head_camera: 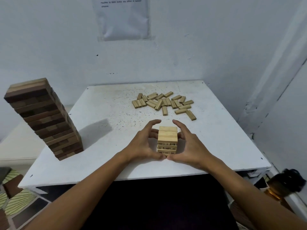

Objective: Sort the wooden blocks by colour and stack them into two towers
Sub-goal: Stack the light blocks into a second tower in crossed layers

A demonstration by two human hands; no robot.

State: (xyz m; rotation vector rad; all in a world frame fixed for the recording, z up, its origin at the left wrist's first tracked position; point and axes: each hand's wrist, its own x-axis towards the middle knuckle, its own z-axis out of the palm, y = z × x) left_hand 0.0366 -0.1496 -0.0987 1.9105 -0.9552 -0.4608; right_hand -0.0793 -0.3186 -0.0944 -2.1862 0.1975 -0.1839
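Note:
A tall tower of dark brown blocks stands at the table's left edge. A short tower of light blocks, several layers high with numbers on the block ends, stands near the front middle. My left hand cups its left side and my right hand cups its right side. On both hands the fingers are spread and curved, and the thumbs meet in front of the tower's base. Whether the fingers touch the tower's sides I cannot tell. Several loose light blocks lie scattered at the back right.
The white speckled table sits in a corner against white walls. A sheet of paper hangs on the back wall. A dark and orange object lies off the table's right front corner. Patterned floor shows at lower left.

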